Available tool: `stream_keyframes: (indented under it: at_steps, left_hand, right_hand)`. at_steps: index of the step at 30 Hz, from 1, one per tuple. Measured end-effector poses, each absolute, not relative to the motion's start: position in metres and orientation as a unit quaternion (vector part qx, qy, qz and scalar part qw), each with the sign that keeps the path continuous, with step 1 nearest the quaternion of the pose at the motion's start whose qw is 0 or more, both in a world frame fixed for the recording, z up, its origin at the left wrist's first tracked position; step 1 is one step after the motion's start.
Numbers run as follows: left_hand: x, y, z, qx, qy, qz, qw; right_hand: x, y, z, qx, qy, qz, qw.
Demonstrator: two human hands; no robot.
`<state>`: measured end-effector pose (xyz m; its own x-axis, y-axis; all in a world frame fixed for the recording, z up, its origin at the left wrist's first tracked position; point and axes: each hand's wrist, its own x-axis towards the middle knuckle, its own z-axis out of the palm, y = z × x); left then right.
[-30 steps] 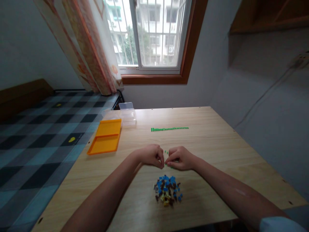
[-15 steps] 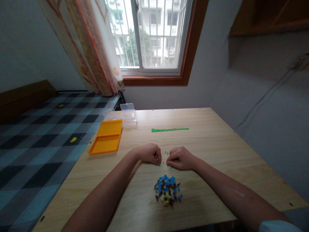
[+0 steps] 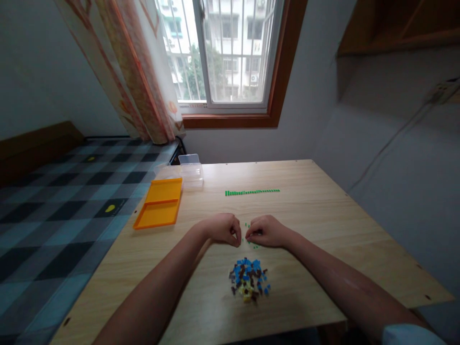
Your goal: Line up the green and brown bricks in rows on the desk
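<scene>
Both hands rest low over the wooden table, a small gap between them. My left hand (image 3: 224, 229) is closed in a pinch, fingertips down at the tabletop; whatever is in them is too small to make out. My right hand (image 3: 268, 231) is also pinched, its fingertips beside several tiny green pieces (image 3: 255, 247). More green bits lie between the hands. Nearer to me sits a loose pile of small blue, brown and yellow building bricks (image 3: 249, 278). Beyond the hands stretches a neat row of green bricks (image 3: 251, 192), larger at its left end.
An orange two-part tray (image 3: 160, 203) lies on the table's left side, with a clear plastic box (image 3: 192, 173) behind it. A bed with a checked cover (image 3: 72, 215) stands along the left. The wooden table (image 3: 323, 230) reaches toward the window wall.
My right hand has shifted slightly up and left, uncovering more green pieces below it. My left hand stays nearly in place, fingers still pinched. The view has tilted a little.
</scene>
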<state>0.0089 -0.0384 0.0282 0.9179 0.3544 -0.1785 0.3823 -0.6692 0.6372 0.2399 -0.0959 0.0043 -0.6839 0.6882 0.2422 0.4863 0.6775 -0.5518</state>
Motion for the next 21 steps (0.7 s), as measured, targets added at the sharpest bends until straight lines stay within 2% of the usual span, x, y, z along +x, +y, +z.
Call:
stream_keyframes:
  at_steps: [9,21]
  left_hand:
    - [0.0095,-0.0411,0.0247,0.896,0.300,0.009,0.326]
    - [0.0153,-0.0445,0.0187,0.900,0.361,0.135,0.205]
  right_hand:
    - [0.2420,-0.0969,0.0067,-0.327,-0.878,0.265,0.229]
    - [0.2382,-0.1056,0.0098,-0.325,-0.891,0.236,0.212]
